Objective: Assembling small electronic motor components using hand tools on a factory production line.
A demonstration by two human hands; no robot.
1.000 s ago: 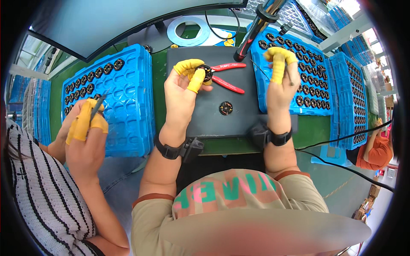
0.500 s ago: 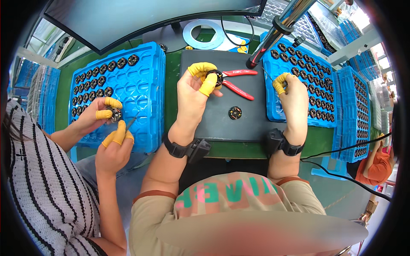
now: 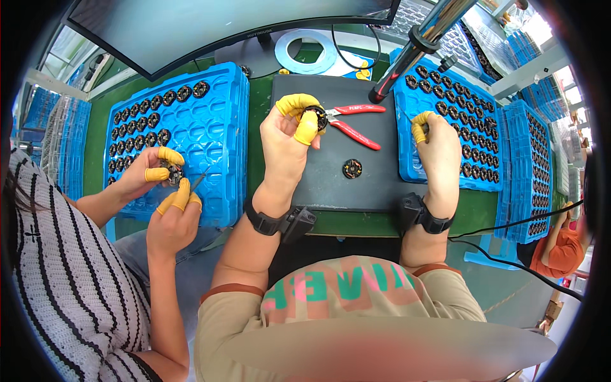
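My left hand [image 3: 286,130], with yellow finger cots on thumb and forefinger, is closed on a small round black component [image 3: 315,118] above the dark grey mat. Red-handled pliers [image 3: 356,121] lie just right of it, their jaws close to the component. A second round component [image 3: 352,169] with coloured bits lies flat on the mat, apart from both hands. My right hand [image 3: 438,145] is pinched at the left edge of the right blue tray [image 3: 414,153]. A thin dark line beside its fingertips looks like a slender pointed tool, mostly hidden.
The right tray holds rows of round components; stacked blue trays [image 3: 522,172] stand beyond it. At left a co-worker's hands [image 3: 172,204] hold a component and a thin tool over another blue tray [image 3: 216,140]. A metal pole [image 3: 414,48] and a monitor [image 3: 223,25] stand behind the mat [image 3: 318,184].
My left hand has shifted slightly left and turned the component, so more of the pliers' metal jaws shows. My right hand stays almost where it was, still pinched.
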